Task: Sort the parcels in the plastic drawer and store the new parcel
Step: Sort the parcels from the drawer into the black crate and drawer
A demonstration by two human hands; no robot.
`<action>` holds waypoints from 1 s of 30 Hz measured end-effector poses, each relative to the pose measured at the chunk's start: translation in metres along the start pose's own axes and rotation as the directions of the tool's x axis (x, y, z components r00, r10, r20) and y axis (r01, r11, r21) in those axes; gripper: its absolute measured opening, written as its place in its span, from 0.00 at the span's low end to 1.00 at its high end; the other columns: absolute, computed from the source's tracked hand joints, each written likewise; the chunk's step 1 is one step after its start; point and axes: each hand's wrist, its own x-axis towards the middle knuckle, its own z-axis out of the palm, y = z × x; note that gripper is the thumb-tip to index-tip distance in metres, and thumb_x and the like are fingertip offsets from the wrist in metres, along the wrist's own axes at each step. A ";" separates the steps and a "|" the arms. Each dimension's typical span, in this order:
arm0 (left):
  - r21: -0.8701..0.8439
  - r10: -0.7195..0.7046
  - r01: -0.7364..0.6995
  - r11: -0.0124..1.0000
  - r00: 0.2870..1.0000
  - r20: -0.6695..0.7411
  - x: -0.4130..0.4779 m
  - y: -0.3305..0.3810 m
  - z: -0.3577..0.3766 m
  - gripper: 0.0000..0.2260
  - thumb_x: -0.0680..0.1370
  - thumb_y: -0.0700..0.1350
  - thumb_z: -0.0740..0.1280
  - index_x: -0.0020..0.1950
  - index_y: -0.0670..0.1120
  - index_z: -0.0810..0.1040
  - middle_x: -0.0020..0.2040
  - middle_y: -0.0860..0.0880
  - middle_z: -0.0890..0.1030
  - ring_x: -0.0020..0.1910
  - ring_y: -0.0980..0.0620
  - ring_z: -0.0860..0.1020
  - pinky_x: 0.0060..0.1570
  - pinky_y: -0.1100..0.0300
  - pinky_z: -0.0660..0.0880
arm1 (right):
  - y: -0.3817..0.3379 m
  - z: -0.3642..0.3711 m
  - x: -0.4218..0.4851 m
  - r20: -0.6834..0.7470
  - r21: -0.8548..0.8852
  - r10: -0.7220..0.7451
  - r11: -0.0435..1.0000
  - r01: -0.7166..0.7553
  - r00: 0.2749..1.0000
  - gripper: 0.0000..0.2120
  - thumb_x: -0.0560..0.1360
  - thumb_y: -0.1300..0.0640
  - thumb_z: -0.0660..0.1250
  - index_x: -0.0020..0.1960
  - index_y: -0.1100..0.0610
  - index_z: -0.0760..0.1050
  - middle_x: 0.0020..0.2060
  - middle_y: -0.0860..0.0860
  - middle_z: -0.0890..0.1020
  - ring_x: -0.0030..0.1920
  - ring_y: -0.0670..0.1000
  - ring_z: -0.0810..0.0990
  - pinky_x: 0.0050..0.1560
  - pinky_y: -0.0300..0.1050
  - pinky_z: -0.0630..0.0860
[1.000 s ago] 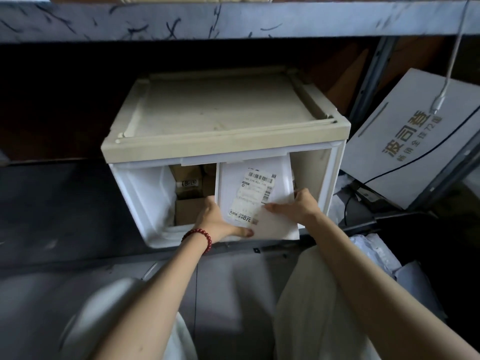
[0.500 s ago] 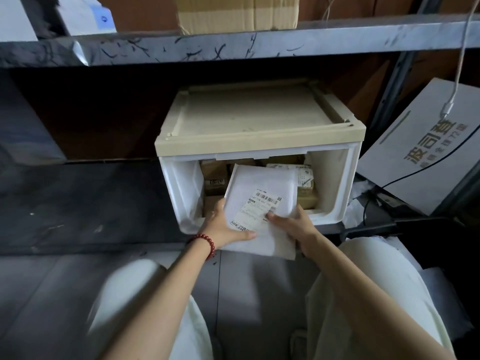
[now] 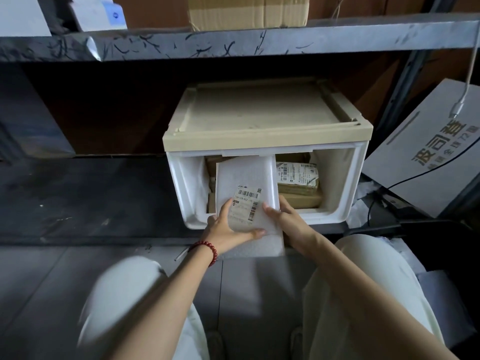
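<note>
A white plastic drawer (image 3: 337,203) with a beige top stands on the low dark shelf, its front open. Both hands hold a flat white parcel (image 3: 246,175) with a barcode label upright in the drawer's mouth, left of centre. My left hand (image 3: 228,227) grips its lower left edge, thumb across the front below the label. My right hand (image 3: 288,219) holds the lower right edge. Behind it, brown cardboard parcels (image 3: 298,193) are stacked inside, the top one carrying a white label; others on the left are mostly hidden.
A grey box with printed characters (image 3: 426,157) leans to the right of the drawer, with a black cable across it and a white cable hanging above. A metal shelf edge (image 3: 233,42) runs overhead. Crumpled white bags lie at the lower right. My knees fill the foreground.
The white parcel has been turned upright and shifted from the drawer's right side toward the left, uncovering the labelled brown parcels on the right. The camera has moved so the drawer sits further right.
</note>
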 end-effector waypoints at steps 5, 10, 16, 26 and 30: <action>-0.086 -0.005 0.011 0.996 0.997 0.078 0.001 0.004 0.003 0.63 0.47 0.79 0.68 0.77 0.62 0.47 0.72 0.52 0.67 0.68 0.48 0.68 0.66 0.50 0.67 | -0.005 0.004 -0.008 0.123 -0.001 0.110 0.994 -0.110 0.986 0.14 0.81 0.48 0.59 0.65 0.50 0.69 0.54 0.54 0.82 0.52 0.54 0.83 0.53 0.54 0.80; -0.112 0.014 0.004 0.994 0.987 0.159 -0.002 0.011 0.007 0.60 0.52 0.79 0.62 0.78 0.58 0.43 0.75 0.53 0.63 0.72 0.46 0.63 0.67 0.48 0.62 | -0.006 0.001 -0.007 0.271 0.087 0.212 0.966 -0.244 0.939 0.29 0.78 0.33 0.47 0.63 0.49 0.74 0.59 0.55 0.81 0.59 0.57 0.80 0.59 0.58 0.75; -0.133 0.045 -0.025 0.991 0.988 0.146 -0.002 0.013 0.011 0.51 0.57 0.78 0.64 0.75 0.55 0.60 0.69 0.52 0.71 0.65 0.50 0.69 0.57 0.51 0.72 | 0.002 0.001 -0.008 0.259 -0.140 0.318 0.947 -0.290 0.912 0.23 0.81 0.40 0.46 0.64 0.45 0.75 0.66 0.53 0.74 0.61 0.59 0.77 0.51 0.58 0.80; -0.064 0.047 -0.065 0.996 0.968 -0.248 0.011 -0.006 -0.001 0.32 0.73 0.45 0.74 0.73 0.47 0.63 0.66 0.47 0.74 0.64 0.45 0.73 0.53 0.59 0.70 | 0.019 0.005 0.005 0.069 -0.384 0.245 0.901 -0.201 0.967 0.19 0.81 0.50 0.59 0.71 0.47 0.63 0.63 0.49 0.71 0.58 0.50 0.72 0.58 0.49 0.74; -0.053 0.080 -0.099 0.994 0.955 -0.286 0.010 -0.005 -0.006 0.36 0.76 0.46 0.71 0.77 0.46 0.52 0.74 0.48 0.64 0.71 0.45 0.65 0.54 0.61 0.64 | 0.030 0.001 0.008 -0.124 -0.528 0.229 0.809 -0.259 0.966 0.37 0.77 0.48 0.66 0.78 0.53 0.49 0.72 0.58 0.65 0.67 0.59 0.71 0.66 0.52 0.71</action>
